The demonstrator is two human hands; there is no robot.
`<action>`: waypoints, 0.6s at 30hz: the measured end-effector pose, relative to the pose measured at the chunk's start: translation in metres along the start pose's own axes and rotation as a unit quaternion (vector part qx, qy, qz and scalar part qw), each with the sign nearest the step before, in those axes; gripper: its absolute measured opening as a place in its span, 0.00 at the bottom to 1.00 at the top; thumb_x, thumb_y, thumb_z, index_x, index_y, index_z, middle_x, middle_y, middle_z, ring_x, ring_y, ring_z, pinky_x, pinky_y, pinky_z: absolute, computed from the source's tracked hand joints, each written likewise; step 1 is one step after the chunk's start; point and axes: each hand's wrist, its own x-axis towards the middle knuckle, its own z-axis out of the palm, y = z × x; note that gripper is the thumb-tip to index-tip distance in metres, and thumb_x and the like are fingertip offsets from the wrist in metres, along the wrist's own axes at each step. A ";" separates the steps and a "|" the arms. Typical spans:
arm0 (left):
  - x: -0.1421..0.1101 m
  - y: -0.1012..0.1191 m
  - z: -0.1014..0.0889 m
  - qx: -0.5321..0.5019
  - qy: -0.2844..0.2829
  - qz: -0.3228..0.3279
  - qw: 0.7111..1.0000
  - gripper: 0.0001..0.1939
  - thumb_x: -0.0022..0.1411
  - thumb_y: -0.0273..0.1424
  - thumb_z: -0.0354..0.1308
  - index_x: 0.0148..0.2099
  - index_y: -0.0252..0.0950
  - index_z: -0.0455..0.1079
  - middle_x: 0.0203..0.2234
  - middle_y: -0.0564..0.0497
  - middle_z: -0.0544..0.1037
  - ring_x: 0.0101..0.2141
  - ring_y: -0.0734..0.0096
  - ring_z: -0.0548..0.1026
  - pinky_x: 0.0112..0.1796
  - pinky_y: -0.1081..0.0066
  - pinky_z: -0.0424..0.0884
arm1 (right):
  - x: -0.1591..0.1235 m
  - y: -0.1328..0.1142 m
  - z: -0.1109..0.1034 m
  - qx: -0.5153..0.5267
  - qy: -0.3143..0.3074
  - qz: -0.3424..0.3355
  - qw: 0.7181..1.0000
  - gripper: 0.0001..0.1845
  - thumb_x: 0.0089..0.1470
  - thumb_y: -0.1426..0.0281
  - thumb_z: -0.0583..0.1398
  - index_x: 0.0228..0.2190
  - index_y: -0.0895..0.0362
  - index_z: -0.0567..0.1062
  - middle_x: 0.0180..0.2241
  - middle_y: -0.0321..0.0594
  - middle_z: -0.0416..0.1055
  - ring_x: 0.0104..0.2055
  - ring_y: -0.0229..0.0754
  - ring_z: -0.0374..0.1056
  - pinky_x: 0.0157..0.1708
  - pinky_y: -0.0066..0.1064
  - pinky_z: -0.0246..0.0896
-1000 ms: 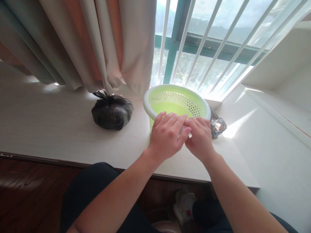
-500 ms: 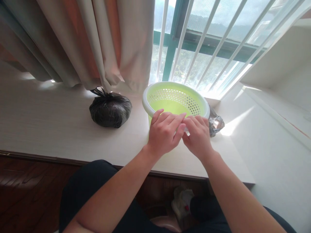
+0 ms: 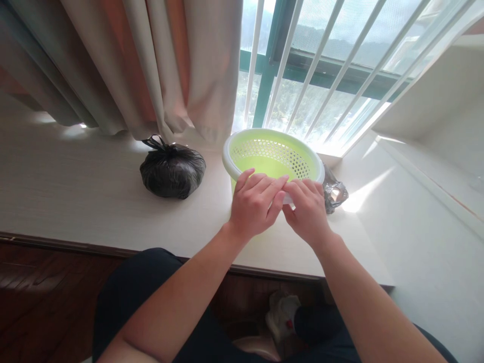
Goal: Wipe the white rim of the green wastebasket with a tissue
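Observation:
A lime-green perforated basket with a white rim stands on a pale window ledge. My left hand and my right hand meet just in front of the basket's near rim. Their fingers are curled and pressed together around something small and pale that I cannot make out. A tied black plastic bag lies to the left of the basket. A crumpled silvery-grey wrapper sits against the basket's right side.
Beige curtains hang behind the bag. A barred window is behind the basket. A white side ledge runs along the right. Below the ledge are dark wood flooring, my dark-clothed legs and a white shoe.
Both hands have stayed in front of the basket, with small finger movements only. The view has shifted slightly.

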 end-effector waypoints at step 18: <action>0.001 -0.004 -0.001 -0.010 0.003 0.014 1.000 0.21 0.79 0.33 0.46 0.60 0.40 0.80 0.41 0.50 0.86 0.48 0.64 0.78 0.67 0.58 0.58 | 0.000 0.003 -0.002 0.000 0.005 -0.006 1.000 0.09 0.63 0.76 0.59 0.43 0.52 0.71 0.35 0.38 0.75 0.39 0.48 0.66 0.44 0.40 0.55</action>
